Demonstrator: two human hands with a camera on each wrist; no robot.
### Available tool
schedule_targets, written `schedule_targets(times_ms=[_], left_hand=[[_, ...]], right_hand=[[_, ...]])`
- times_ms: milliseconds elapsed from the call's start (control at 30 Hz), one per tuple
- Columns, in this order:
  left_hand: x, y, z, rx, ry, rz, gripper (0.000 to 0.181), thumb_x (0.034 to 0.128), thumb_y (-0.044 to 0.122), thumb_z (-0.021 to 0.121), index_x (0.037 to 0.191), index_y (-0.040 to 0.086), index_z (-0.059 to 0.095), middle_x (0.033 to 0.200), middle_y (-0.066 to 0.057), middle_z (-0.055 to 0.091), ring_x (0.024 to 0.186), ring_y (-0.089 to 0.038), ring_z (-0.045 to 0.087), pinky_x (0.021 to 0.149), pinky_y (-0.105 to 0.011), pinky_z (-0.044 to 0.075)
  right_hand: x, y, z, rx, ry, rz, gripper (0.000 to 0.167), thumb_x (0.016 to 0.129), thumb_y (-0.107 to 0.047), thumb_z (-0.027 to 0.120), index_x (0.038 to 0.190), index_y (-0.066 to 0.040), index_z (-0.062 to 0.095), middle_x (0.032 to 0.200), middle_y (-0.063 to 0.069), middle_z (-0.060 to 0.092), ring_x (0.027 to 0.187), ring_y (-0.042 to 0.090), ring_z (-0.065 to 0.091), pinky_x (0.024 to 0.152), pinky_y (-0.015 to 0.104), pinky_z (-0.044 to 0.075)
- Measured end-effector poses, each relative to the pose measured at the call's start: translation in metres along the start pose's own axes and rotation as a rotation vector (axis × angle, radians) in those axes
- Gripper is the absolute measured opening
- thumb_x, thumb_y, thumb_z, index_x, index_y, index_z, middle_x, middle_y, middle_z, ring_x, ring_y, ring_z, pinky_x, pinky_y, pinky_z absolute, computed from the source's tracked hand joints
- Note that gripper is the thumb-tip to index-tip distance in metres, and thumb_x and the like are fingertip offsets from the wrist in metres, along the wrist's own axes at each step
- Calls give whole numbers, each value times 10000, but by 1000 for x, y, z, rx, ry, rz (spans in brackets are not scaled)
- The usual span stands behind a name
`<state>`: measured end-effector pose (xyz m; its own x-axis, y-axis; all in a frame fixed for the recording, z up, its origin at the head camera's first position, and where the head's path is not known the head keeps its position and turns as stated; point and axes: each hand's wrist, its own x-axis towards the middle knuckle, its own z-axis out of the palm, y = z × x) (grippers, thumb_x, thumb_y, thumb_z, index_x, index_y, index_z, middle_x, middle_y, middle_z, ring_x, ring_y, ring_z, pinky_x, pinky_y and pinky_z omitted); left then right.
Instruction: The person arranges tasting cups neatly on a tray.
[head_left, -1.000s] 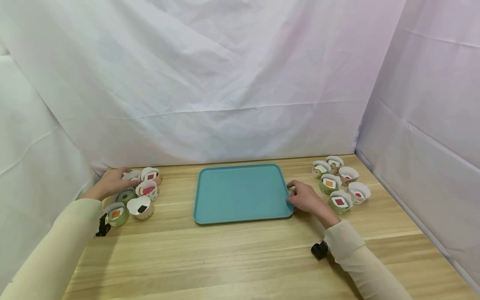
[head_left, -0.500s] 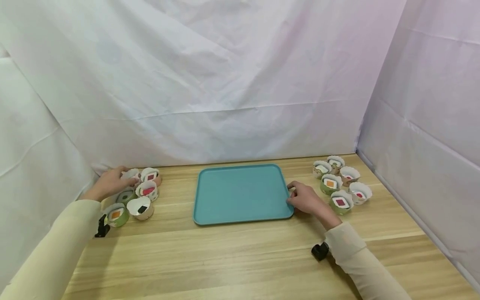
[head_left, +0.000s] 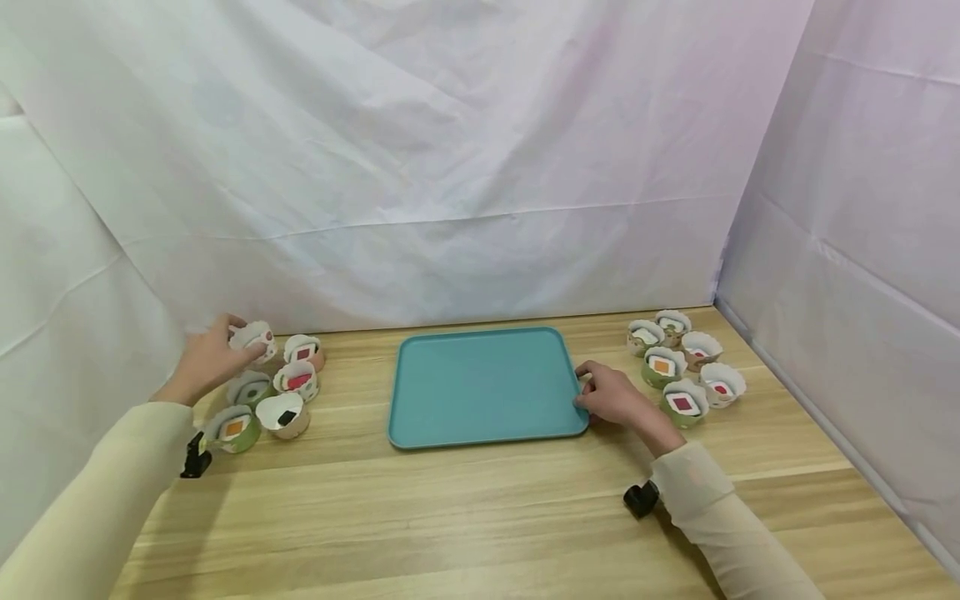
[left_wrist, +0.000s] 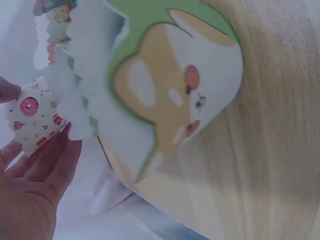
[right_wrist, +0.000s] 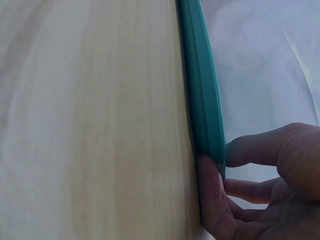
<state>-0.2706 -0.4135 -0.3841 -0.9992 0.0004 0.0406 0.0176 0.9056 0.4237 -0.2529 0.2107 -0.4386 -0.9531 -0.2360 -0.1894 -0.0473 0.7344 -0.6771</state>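
Observation:
My left hand (head_left: 208, 360) grips a white paper baking cup (head_left: 256, 337) with a pink doughnut print, raised at the back left. In the left wrist view, thumb and fingers lie on opposite sides of this doughnut-print cup (left_wrist: 36, 114). A green cup with a cartoon animal face (left_wrist: 150, 90) fills much of that view. My right hand (head_left: 615, 395) pinches the right rim of a flat teal tray (head_left: 483, 387). The right wrist view has the tray's edge (right_wrist: 204, 90) between thumb and fingers.
Several filled paper cups stand at left, among them a peach cup (head_left: 312, 360), a cup with a black piece (head_left: 292, 423) and a green cup (head_left: 238, 437). Another cluster stands right of the tray, including a green cup (head_left: 678, 417). White cloth (head_left: 465, 167) hangs behind the table.
The left hand has lifted the doughnut-print cup up and slightly left, away from its cluster. My right hand stays at the tray's rim, and the tray has not moved.

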Motion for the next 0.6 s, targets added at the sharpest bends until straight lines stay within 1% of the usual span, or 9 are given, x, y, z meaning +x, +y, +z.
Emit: schedule_targets(times_ms=[100,233,300,367,433,500,533,600], left_hand=[[-2,5,-2,-7,19,13,750,1016,496,567,1450,-80,361,1420,-448,421,1229,-616,468,905,-734,475],[3,14,-3,-9,34,20,748,1011,522,555,1450,-55,372,1426,-434,431,1236,-603,469,909,-738,469],[5,20,-2,-12,45,25,751,1008,535,549,1458,-41,373,1423,-426,441,1221,-584,490,889,-712,486],[6,26,-1,-27,60,34,745,1006,536,550,1463,-28,380,1405,-405,466,1159,-542,539,819,-630,530],[7,33,0,-46,86,55,725,1001,519,568,1459,-16,398,1390,-376,496,1094,-485,587,745,-499,550],[8,41,2,-68,109,85,699,999,494,587,1449,-14,419,1366,-354,523,1023,-431,623,687,-376,526],[8,44,2,-75,117,101,691,999,483,598,1445,-17,428,1360,-351,531,1002,-418,634,671,-335,509],[9,53,2,-85,127,123,686,999,482,610,1442,-13,440,1364,-343,540,1006,-408,647,679,-293,497]], right_hand=[[1,0,0,-4,-2,2,513,947,-83,665,1403,70,488,892,120,630,668,187,605,587,276,536],[2,1,-1,-3,5,-6,511,942,-79,665,1397,76,492,890,122,637,669,188,602,589,283,545],[2,1,-1,0,7,-9,509,942,-78,667,1396,74,494,890,121,637,669,187,602,590,283,545],[2,1,-1,2,5,-9,507,944,-77,668,1396,74,494,891,120,637,677,186,599,594,282,548],[2,1,-1,3,1,-7,507,945,-77,669,1397,72,494,893,120,636,682,186,598,596,282,547],[2,2,0,5,1,-6,506,944,-76,672,1396,70,496,895,118,638,685,186,598,599,280,548],[2,2,0,5,1,-6,505,944,-76,671,1396,70,498,896,118,638,687,186,597,600,281,550],[2,2,0,7,3,-6,503,942,-74,670,1393,70,499,898,119,637,688,187,598,599,283,556]])
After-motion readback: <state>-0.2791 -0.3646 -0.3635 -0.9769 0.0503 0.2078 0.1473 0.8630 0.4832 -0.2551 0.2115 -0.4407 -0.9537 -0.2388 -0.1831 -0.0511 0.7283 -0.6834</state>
